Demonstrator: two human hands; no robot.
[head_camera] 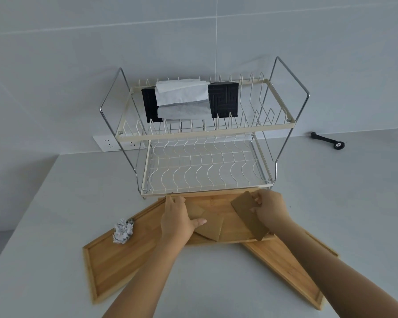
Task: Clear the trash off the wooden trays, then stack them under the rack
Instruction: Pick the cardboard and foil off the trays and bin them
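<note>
Fingers, right hand [268, 208]: we pinch a brown cardboard piece [248, 214] by its upper edge, its far end lifted off the middle wooden tray [228, 230]. Fingers, left hand [176, 218]: we lay them flat, uncurled, on a second cardboard piece [210, 228] lying on that tray.

Trays: three, overlapping in a fan just before the wire dish rack [202, 138]; left tray [115, 262] carries a crumpled paper ball [123, 231]; right tray [285, 267] looks bare.

Progress, we judge: early. Trash remains; no stacking done.

Arms: both forearms reach forward, converging on the middle tray.
</note>
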